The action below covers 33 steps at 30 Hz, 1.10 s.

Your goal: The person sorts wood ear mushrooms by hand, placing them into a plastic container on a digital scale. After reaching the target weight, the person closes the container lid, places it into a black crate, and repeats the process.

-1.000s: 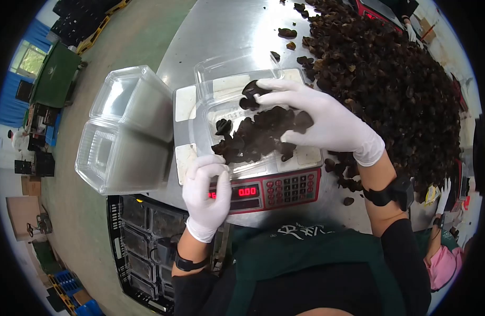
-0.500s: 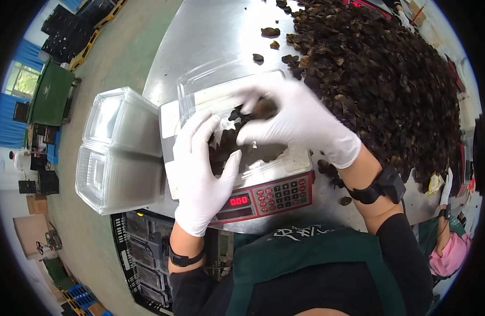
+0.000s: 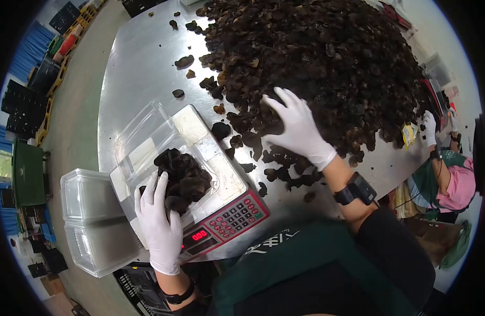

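A clear plastic clamshell box (image 3: 139,132) lies with its lid raised on a digital scale (image 3: 229,184); the red display shows 0.00. Dark wood ear mushrooms (image 3: 182,178) are heaped in the box. My left hand (image 3: 159,224), in a white glove, rests against the near left side of the box, fingers stretched out over its edge and touching the mushrooms, thumb apart. At the near edge of the big wood ear pile (image 3: 316,58), my gloved right hand (image 3: 299,126) reaches with fingers spread. I see nothing held in it.
Two stacks of clear plastic boxes (image 3: 90,221) stand left of the scale. Loose mushroom pieces (image 3: 184,61) lie scattered on the steel table (image 3: 132,63). A black crate (image 3: 142,287) sits below the table edge. Another person in pink (image 3: 455,184) works at the right.
My right hand has moved from above the box to the pile on the right. My left hand stays by the box. The head view has turned right, and the mushrooms in the box now show plainly.
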{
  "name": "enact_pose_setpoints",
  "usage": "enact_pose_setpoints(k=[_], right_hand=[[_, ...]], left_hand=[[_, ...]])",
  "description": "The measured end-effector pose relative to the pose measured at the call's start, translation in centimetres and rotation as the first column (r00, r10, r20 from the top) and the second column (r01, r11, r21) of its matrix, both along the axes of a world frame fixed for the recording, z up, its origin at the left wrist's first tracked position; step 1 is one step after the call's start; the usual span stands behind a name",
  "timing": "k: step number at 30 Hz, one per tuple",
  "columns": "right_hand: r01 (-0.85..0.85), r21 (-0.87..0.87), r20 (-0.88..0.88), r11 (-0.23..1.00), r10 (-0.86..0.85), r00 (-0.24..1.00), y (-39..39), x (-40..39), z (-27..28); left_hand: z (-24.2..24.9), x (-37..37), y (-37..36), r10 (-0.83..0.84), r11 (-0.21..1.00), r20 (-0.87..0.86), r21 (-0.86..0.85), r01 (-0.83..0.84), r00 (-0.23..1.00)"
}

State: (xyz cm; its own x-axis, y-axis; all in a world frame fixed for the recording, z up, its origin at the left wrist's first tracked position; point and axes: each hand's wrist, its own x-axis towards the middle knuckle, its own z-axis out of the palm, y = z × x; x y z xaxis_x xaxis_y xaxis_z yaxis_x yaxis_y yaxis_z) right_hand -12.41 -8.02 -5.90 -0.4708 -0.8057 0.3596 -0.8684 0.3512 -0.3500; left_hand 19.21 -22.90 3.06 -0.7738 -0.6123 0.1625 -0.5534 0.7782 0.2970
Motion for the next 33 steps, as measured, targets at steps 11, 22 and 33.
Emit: enact_pose_setpoints(k=[11,22,33], right_hand=[[-0.201,0.011,0.007,0.979,0.201,0.98,-3.3,-3.8,-5.1],[0.297,-0.391,0.873,0.871,0.453,-0.178,1.7,-7.1,-0.2],[-0.053,-0.51,0.86,0.859,0.51,-0.006,-5.9,1.0,8.6]], left_hand=[[0.4,-1.5,1.7,0.054,0.997,-0.08,0.057,-0.05,0.995],[-0.1,0.7,2.5,0.129,0.991,-0.239,0.063,-0.117,0.962],[0.3,4.5,1.4,0.214,0.977,-0.437,0.1,-0.189,0.874]])
